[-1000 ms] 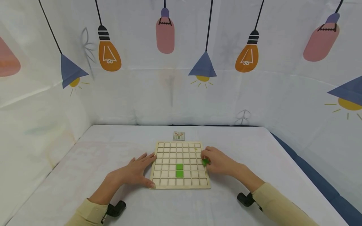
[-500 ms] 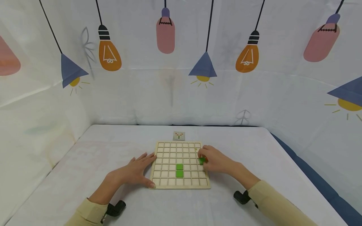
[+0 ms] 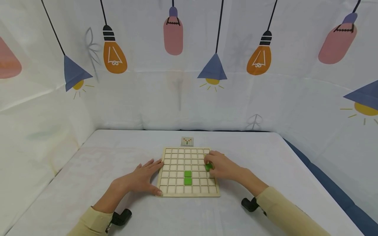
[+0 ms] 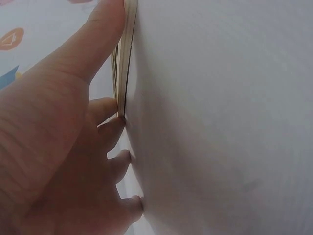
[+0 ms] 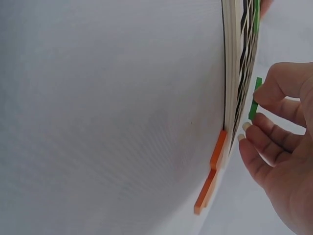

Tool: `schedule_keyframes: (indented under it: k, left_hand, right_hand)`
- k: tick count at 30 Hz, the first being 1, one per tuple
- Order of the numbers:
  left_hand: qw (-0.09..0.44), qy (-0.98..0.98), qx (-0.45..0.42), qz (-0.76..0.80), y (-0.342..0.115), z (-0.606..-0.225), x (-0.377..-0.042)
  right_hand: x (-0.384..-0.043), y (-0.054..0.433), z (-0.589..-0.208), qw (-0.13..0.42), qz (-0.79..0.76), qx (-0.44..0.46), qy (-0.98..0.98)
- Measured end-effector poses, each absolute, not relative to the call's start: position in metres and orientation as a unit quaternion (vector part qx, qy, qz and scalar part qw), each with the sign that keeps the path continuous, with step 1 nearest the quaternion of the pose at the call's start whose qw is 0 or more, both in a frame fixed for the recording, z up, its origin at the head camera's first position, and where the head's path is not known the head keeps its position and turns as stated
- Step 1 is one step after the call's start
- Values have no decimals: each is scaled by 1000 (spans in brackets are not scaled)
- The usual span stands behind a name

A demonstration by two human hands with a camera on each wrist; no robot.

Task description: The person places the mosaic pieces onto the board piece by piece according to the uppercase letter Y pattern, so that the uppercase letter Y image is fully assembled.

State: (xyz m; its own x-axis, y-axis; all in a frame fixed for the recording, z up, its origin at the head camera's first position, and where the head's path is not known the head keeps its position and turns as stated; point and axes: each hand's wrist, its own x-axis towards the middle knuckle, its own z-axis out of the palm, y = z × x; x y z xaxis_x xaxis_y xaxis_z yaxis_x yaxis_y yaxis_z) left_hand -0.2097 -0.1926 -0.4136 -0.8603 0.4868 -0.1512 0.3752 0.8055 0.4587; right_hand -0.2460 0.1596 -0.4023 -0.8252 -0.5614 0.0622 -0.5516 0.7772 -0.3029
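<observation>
A wooden grid board (image 3: 189, 195) lies on the white table, with two green square tiles (image 3: 187, 181) one above the other in its middle column. My left hand (image 3: 143, 178) rests along the board's left edge with fingers spread; its thumb lies at the near left corner. In the left wrist view the thumb and fingertips touch the board's side (image 4: 128, 54). Over the board's right side, my right hand (image 3: 225, 166) pinches another green tile (image 5: 255, 100) between thumb and fingers. The right wrist view shows this tile raised above the board surface.
A small card (image 3: 187, 141) with a coloured grid pattern lies just beyond the board. Orange tiles (image 5: 218, 149) sit beside the board's edge in the right wrist view. A printed lamp-pattern cloth (image 3: 189, 98) hangs behind the table.
My right hand has moved left with the green tile, from the board's right edge to above its right-hand squares. The left hand and the two middle tiles have stayed put.
</observation>
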Motion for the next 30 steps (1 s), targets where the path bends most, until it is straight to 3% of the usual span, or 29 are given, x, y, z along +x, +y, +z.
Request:
schedule_keyframes:
  k: [30]
  left_hand:
    - [131, 943, 227, 206, -192, -417, -213]
  right_hand:
    - [-257, 135, -405, 20, -187, -312, 931]
